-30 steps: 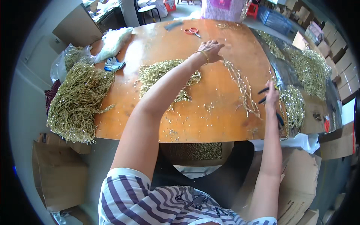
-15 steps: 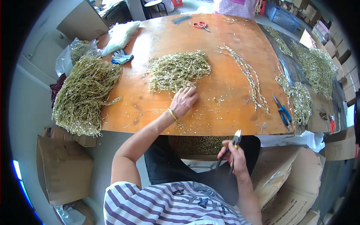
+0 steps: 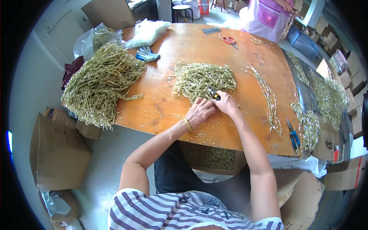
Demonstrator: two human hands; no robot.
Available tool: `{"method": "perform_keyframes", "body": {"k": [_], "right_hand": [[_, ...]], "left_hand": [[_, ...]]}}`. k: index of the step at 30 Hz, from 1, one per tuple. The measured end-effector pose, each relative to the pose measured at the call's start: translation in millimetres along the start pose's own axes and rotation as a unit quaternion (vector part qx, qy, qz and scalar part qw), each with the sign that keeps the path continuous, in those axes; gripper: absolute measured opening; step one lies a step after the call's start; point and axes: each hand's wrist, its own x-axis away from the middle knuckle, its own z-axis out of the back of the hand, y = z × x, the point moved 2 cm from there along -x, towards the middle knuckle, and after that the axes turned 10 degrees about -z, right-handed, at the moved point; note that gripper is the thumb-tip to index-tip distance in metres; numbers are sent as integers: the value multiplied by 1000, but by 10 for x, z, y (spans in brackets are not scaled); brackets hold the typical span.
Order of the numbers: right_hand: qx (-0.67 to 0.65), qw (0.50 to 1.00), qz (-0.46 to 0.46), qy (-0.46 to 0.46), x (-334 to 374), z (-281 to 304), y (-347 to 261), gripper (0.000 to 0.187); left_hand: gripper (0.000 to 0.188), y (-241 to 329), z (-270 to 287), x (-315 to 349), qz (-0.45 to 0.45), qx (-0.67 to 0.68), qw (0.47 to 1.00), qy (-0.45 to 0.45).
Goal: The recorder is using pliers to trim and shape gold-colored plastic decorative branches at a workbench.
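A tangled pile of gold, glittery bead strands (image 3: 205, 78) lies on the wooden table in front of me. My left hand (image 3: 200, 112), with a gold bangle at the wrist, is at the near edge of this pile. Its fingers are bent and closed; whatever they pinch is hidden under them. Close beside it, my right hand (image 3: 227, 103) grips cutting pliers (image 3: 216, 95) with black and yellow handles. The pliers' jaws point away from me, over the pile's near right part. Small loose gold bits are scattered on the wood around both hands.
A larger gold heap (image 3: 101, 84) covers the table's left end, near a glove (image 3: 147, 54) and a white bag (image 3: 148, 33). Rightward lie loose strands (image 3: 265, 96), blue-handled pliers (image 3: 294, 138) and more gold piles (image 3: 329, 96). Red scissors (image 3: 229, 40) lie far off; another person (image 3: 264, 19) stands beyond.
My right hand has risen from below the table edge to the pile, bringing the cutting pliers beside my left hand. The whole view has shifted, so the table sits further right.
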Motion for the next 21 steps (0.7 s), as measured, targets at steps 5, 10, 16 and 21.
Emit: {"method": "perform_keyframes", "body": {"k": [5,10,16,21], "right_hand": [[53,998,-2,27,54,-36,-142,31],[115,976,45,180,-114,-187,-87,24],[149,959,71,230,-266,-315,35,26],[126,945,84,290,-484,-228,191,9]], "left_hand": [[22,101,39,143,-30,-2,999,-39],[20,33,19,156,-2,10,1000,-11],[13,201,159,26,-71,120,987,84],[13,697,1086,120,13,362,929,79]]}}
